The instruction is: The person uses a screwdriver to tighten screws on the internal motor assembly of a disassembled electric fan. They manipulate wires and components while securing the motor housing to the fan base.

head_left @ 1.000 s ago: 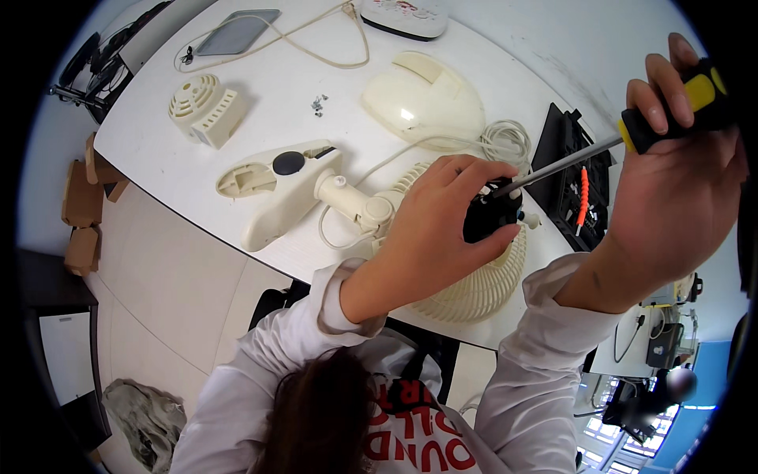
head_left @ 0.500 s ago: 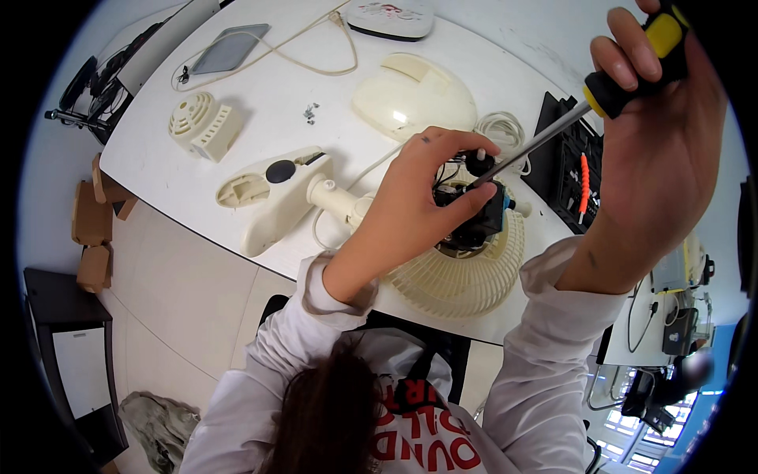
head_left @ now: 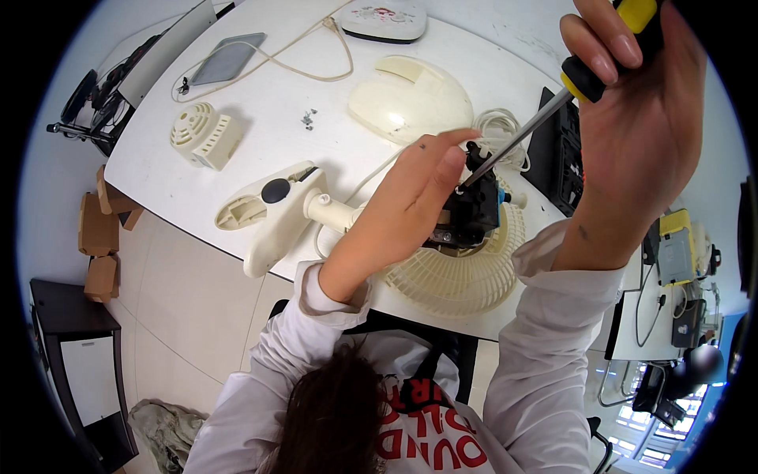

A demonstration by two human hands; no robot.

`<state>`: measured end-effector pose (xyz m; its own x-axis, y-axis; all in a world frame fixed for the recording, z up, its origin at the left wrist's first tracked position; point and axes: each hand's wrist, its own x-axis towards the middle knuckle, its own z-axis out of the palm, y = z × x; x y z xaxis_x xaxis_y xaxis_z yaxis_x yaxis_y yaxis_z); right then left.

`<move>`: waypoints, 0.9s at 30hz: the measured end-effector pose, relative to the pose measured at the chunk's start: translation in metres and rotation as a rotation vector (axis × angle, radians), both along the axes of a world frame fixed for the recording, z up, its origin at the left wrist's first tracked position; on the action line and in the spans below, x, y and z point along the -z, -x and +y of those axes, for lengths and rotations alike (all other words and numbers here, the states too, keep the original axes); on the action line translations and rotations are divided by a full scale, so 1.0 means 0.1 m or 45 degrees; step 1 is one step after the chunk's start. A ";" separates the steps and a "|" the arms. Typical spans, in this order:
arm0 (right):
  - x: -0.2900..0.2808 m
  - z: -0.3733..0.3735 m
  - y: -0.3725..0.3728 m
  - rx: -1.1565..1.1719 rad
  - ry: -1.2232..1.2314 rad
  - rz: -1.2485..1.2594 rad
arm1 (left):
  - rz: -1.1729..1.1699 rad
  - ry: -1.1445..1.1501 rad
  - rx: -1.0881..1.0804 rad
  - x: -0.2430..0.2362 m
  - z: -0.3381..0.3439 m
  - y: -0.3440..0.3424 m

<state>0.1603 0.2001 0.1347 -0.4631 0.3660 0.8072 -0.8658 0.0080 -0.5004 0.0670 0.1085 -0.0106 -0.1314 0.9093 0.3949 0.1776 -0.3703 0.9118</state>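
Note:
On the table, the cream fan's slatted grille (head_left: pixel 458 288) lies under a black fan motor (head_left: pixel 474 213). My left hand (head_left: pixel 399 201) grips the motor from its left side, thumb near the top and other fingertips partly hidden. My right hand (head_left: pixel 639 130), raised at the upper right, is closed around the yellow-and-black handle of a screwdriver (head_left: pixel 517 136). The long metal shaft slants down to the left, its tip at the motor's upper part beside my left thumb. The fan's stand (head_left: pixel 292 209) lies on its side, its neck passing behind my left wrist.
Beyond the motor sit a smooth cream cover (head_left: pixel 410 103) and a coiled white cord (head_left: pixel 499 126). Several small screws (head_left: pixel 308 120) lie near a vented cream housing (head_left: pixel 207 136). A grey tray (head_left: pixel 229 59), a loose cable and a white box (head_left: pixel 384 20) are farther back; a black tool case (head_left: pixel 557 150) is right.
My left thumb has lifted from the motor's top and moved back beside the index finger. My right hand and the screwdriver have shifted slightly left; the tip remains at the motor.

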 end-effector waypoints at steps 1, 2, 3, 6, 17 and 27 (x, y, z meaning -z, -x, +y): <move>0.11 0.07 0.17 -0.526 0.222 0.218 | -0.063 0.019 -0.009 -0.02 0.00 0.00; 0.14 0.09 0.17 -0.540 0.249 0.271 | -0.161 -0.030 -0.038 -0.01 0.00 0.00; 0.15 0.09 0.19 -0.560 0.279 0.325 | -0.259 -0.078 -0.074 0.01 0.00 0.02; 0.11 0.03 0.06 -0.094 0.122 0.241 | -0.350 -0.065 -0.115 0.02 -0.01 0.10; 0.03 -0.02 -0.10 0.613 -0.266 -0.078 | -0.164 -0.167 -0.254 0.06 -0.01 0.01; 0.06 -0.02 -0.14 0.622 -0.287 -0.063 | -0.201 0.064 0.004 0.06 -0.02 0.01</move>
